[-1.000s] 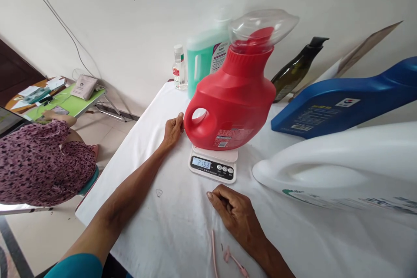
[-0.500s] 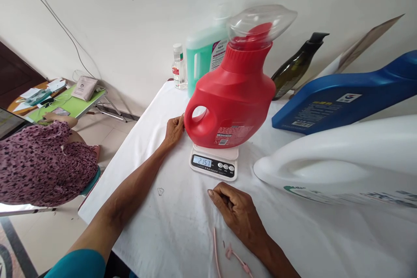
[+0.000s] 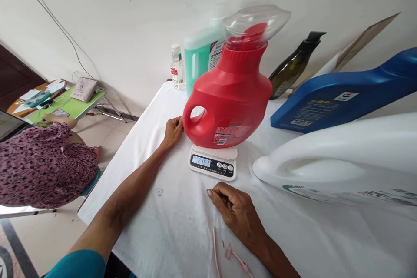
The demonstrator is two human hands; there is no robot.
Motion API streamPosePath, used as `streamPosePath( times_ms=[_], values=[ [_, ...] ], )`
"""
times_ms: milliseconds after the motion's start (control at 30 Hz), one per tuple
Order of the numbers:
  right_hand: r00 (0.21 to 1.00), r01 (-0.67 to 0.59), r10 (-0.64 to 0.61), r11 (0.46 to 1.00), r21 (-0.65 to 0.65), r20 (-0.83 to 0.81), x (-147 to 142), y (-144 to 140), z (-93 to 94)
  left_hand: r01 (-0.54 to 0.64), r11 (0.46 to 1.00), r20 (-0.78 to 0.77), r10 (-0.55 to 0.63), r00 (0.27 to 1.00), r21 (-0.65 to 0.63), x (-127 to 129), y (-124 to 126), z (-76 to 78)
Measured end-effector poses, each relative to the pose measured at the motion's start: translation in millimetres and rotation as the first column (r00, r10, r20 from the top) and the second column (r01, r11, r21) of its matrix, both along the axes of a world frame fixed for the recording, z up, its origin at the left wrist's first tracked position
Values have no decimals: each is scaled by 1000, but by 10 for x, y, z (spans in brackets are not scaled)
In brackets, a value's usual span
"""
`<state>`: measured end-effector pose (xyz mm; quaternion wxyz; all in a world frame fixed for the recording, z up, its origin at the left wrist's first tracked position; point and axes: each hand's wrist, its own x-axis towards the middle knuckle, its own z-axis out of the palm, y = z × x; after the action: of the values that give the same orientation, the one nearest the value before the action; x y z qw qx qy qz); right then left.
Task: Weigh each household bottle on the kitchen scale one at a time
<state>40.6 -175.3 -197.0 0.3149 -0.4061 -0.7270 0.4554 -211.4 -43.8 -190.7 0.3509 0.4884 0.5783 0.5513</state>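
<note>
Weighing red jug (image 3: 233, 104), scale (image 3: 213, 165), left hand (image 3: 172, 130) beside

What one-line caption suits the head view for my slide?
Red detergent jug on a kitchen scale, left hand beside its handle, right hand resting closed.

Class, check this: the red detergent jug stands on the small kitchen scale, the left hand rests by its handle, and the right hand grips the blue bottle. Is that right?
Not quite. The right hand grips nothing: it rests loosely curled on the white cloth in front of the scale, apart from the blue bottle. The head view shows this. The red detergent jug and left hand are as stated.
</note>
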Motion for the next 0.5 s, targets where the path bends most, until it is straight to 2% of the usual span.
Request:
streamPosePath(
  times_ms=[367, 500],
  values=[
    [1000, 1, -1, 1000, 13, -3, -5, 2, 21, 5, 1000, 16, -5, 1000, -5, 3, 1, -5],
    [1000, 4, -4, 1000, 19, -5, -7, -4, 6, -23, 1000, 52, 24, 998, -17, 11, -4, 42]
  ],
)
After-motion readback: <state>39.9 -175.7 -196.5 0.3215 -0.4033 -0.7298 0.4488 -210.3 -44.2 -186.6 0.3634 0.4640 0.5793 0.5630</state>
